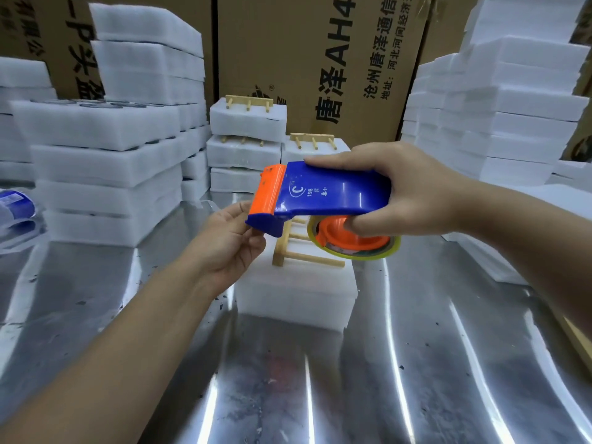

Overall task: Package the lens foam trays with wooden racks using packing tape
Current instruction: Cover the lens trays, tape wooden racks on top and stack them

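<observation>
Blue dispenser (pixel 330 193) sits clamped in the right hand (pixel 413 193); the left hand (pixel 229 243) fingers (pixel 253 233) pinch its front edge. Pull tape (pixel 368 255) taut, then press it across the rack (pixel 307 255) below.

Cardboard boxes (pixel 320 59), steel table (pixel 288 379), blue packet (pixel 16 203)
</observation>
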